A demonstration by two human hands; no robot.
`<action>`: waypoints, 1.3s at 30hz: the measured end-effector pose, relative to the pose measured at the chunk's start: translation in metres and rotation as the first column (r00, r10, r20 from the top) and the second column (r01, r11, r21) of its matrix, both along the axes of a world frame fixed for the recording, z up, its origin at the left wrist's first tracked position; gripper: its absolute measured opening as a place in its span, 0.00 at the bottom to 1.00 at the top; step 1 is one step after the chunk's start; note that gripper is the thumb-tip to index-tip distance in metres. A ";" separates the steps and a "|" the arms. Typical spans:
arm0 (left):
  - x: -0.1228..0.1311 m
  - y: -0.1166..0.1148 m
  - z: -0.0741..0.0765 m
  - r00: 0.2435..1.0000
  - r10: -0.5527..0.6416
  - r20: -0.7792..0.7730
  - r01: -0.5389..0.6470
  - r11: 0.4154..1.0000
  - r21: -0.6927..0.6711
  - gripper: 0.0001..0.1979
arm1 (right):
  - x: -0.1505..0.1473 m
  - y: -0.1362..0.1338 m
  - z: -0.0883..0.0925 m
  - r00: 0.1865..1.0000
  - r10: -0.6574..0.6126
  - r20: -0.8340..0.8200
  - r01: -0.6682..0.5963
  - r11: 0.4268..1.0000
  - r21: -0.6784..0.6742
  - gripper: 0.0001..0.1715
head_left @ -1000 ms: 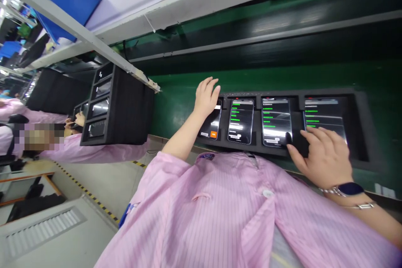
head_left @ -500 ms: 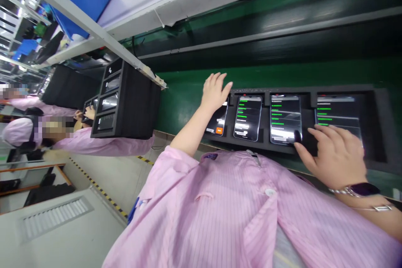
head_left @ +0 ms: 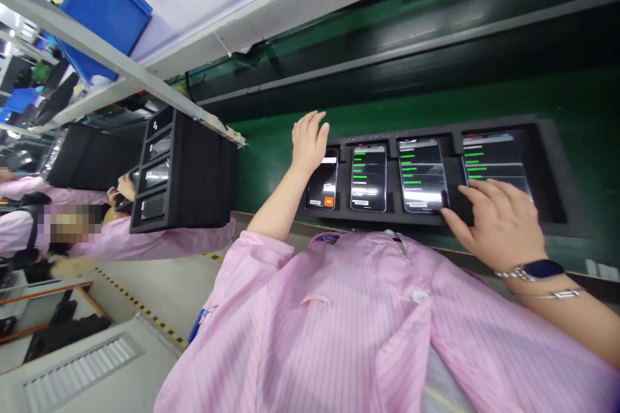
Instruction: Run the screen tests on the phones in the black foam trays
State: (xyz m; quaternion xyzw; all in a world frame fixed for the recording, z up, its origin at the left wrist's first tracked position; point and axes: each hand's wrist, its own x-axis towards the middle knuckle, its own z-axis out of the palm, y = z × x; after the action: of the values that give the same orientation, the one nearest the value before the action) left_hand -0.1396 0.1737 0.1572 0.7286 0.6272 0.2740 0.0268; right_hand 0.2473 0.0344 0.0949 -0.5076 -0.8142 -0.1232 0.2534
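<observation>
A black foam tray lies on the green bench and holds several smartphones in separate slots. My left hand, fingers stretched out, is at the upper edge of the leftmost phone, whose screen shows an orange button. Screens with green text lines are lit on the second phone, the third phone and the rightmost phone. Spread over the lower part of the rightmost phone is my right hand, its thumb near the third phone's lower corner. Whether the fingertips touch the glass, I cannot tell.
A stack of black foam trays stands at the left end of the green bench. Beyond it a co-worker in a pink sleeve handles something dark. A white shelf with a blue bin runs above; a dark conveyor lies behind.
The camera view has shifted, so the tray and hands appear further left. The left hand has come slightly off the leftmost phone, showing more of its screen. The right hand stays over the rightmost phone.
</observation>
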 end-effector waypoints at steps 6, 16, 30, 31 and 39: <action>0.010 0.005 -0.019 0.996 0.057 -0.072 -0.063 0.994 -0.086 0.25 | -0.001 0.001 -0.002 1.000 -0.009 -0.015 0.007 0.996 -0.085 0.30; 0.030 0.002 0.006 0.996 0.055 -0.069 -0.059 0.996 -0.061 0.27 | -0.001 0.001 -0.001 0.998 0.057 -0.035 -0.056 0.998 0.025 0.27; 0.042 -0.004 -0.021 0.992 0.052 -0.118 -0.063 0.993 -0.097 0.27 | 0.000 -0.001 -0.009 0.999 0.007 -0.036 -0.008 1.000 -0.016 0.27; 0.042 -0.004 -0.017 0.993 0.040 -0.115 -0.054 0.990 -0.127 0.26 | 0.000 -0.001 -0.009 0.999 0.004 -0.040 -0.004 1.000 -0.019 0.27; 0.018 -0.020 0.029 0.985 0.139 0.097 -0.142 0.990 0.016 0.28 | -0.002 0.001 -0.001 0.999 0.043 0.030 -0.046 0.992 0.116 0.25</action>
State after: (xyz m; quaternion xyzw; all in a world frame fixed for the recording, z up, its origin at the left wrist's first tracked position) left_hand -0.1215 0.1538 0.1863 0.6689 0.6717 0.3170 0.0290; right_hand 0.2452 0.0357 0.0943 -0.4718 -0.8202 -0.1719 0.2741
